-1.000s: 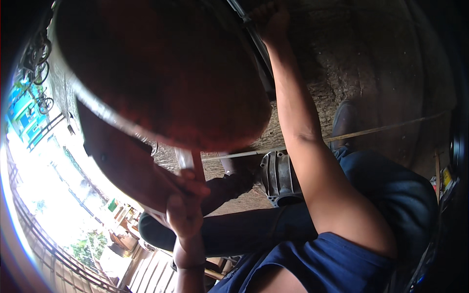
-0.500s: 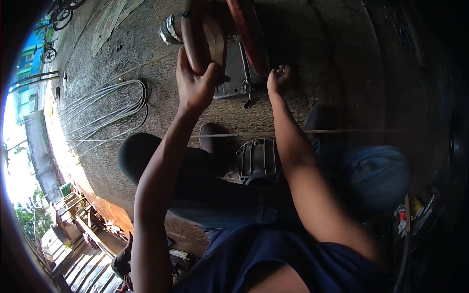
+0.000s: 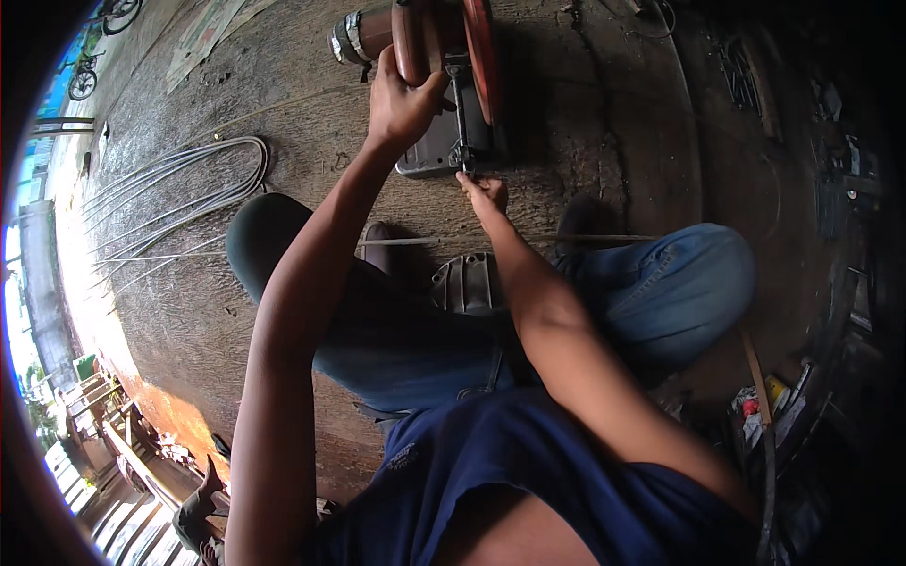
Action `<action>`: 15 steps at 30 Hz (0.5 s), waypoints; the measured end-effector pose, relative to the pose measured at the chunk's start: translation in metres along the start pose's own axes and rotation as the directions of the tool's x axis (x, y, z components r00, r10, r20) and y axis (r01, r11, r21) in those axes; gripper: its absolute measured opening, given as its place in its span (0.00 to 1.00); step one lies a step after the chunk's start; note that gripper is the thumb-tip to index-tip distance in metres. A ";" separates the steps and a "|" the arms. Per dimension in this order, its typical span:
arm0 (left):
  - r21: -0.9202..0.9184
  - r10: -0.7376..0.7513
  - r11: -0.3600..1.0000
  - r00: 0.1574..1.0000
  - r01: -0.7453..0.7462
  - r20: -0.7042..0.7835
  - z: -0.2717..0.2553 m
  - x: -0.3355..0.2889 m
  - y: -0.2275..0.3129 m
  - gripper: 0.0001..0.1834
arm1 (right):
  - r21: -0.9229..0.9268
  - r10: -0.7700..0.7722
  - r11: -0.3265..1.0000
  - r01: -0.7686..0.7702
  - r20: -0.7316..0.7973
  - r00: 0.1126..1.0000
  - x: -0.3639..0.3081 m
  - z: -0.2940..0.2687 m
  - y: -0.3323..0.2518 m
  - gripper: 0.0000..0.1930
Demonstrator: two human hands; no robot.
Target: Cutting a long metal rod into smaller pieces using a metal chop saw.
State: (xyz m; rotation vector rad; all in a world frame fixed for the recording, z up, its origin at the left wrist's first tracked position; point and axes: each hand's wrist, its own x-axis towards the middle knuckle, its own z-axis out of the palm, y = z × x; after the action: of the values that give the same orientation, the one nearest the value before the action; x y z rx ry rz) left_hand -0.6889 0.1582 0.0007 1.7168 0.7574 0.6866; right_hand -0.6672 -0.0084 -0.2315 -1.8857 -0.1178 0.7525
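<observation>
A chop saw with a reddish-brown motor body (image 3: 377, 33) and a red blade guard (image 3: 483, 61) stands on the floor at the top of the view. My left hand (image 3: 404, 106) is closed round the saw's brown handle (image 3: 410, 52). The saw's grey metal base (image 3: 429, 156) shows below that hand. Along the base runs the clamp screw (image 3: 460, 113). My right hand (image 3: 486, 192) has its fingers pinched at the near end of this screw. What lies under the guard is hidden.
A ribbed cast metal housing (image 3: 466, 283) sits between my feet. Behind it a thin rod (image 3: 425, 241) lies across the floor. Looped grey rods or cable (image 3: 255, 156) lie at the left. Scraps and a wooden strip (image 3: 755, 377) are at the lower right.
My right hand has moved left from beside the guard to the end of the clamp screw and taken hold there. The left hand stays on the handle. The whole view has shifted slightly.
</observation>
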 end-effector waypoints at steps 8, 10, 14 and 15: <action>-0.161 0.010 0.987 1.000 -0.007 0.018 0.003 -0.002 0.004 0.26 | 0.150 0.132 0.984 -0.099 -0.230 0.964 0.027 0.026 0.025 0.15; -0.146 -0.002 0.989 1.000 0.006 0.031 0.003 -0.004 0.005 0.25 | 0.684 0.362 0.642 -0.345 0.126 0.924 0.031 0.018 0.038 0.11; -0.160 -0.001 0.987 0.999 0.008 0.040 0.003 -0.002 0.007 0.25 | 0.865 0.273 0.096 -0.492 0.453 0.849 0.029 0.020 0.049 0.23; -0.179 -0.019 0.984 0.999 0.027 0.046 0.003 -0.002 0.007 0.25 | 0.874 0.224 0.086 -0.478 0.450 0.864 0.030 0.023 0.047 0.24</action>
State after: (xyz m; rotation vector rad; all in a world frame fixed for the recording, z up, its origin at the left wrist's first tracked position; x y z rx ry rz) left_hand -0.6869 0.1539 0.0068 1.5517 0.6638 0.6784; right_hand -0.6678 0.0017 -0.2909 -0.4790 0.6421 0.9998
